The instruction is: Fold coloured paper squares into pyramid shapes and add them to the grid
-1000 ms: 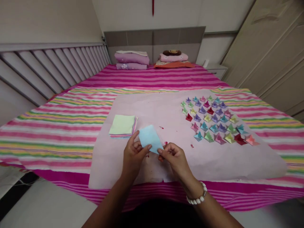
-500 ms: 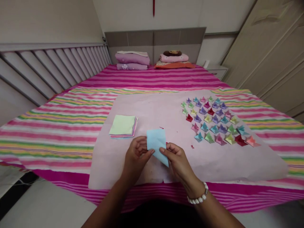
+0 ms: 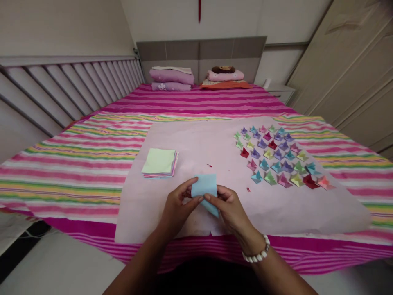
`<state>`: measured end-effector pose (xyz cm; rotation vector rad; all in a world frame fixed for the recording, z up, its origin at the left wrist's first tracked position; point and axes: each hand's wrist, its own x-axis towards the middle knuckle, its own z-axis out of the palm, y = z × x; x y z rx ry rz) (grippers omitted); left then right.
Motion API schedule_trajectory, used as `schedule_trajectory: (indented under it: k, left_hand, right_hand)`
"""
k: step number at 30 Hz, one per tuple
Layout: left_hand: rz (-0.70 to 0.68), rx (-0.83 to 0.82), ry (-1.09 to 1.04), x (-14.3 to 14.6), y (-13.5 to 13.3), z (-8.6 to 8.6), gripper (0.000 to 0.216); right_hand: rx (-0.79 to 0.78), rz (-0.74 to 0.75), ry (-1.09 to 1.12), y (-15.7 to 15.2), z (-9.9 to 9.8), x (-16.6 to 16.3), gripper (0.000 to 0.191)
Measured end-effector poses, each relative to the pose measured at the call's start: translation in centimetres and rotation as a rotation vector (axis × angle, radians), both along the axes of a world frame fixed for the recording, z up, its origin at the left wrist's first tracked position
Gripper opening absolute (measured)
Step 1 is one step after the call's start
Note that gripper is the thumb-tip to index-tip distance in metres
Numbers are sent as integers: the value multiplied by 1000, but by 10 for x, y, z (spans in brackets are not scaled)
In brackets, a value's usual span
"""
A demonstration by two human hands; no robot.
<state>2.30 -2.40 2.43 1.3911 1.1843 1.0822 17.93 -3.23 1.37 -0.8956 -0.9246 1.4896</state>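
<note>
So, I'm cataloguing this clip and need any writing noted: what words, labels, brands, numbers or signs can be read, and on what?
None: no word, label, brand, number or sign can be read.
The blue paper, stack of paper and folded paper shapes show no legible text.
The grey bead on the bracelet is too small to tell whether it is marked.

Pale-blue paper (image 3: 206,183); multicolour-striped bedspread (image 3: 86,164); white bracelet (image 3: 256,259)

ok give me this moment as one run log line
left hand: holding light-blue paper | right hand: holding same paper | paper-square stack: left | origami figures: rows, right
</note>
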Motion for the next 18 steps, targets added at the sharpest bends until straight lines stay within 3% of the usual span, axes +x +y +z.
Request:
schedule_trajectory:
  k: [7, 12, 18]
  left_hand:
    - [-2, 142, 80, 3, -2, -1, 37]
    - [-55, 68, -72, 6, -2, -4, 31]
    - [83, -122, -381, 6, 0, -1, 73]
  right_hand:
    - [23, -51, -16, 0, -3, 1, 17]
    - [76, -89, -54, 0, -3, 0, 15]
    - [90, -102, -94, -1, -8, 1, 16]
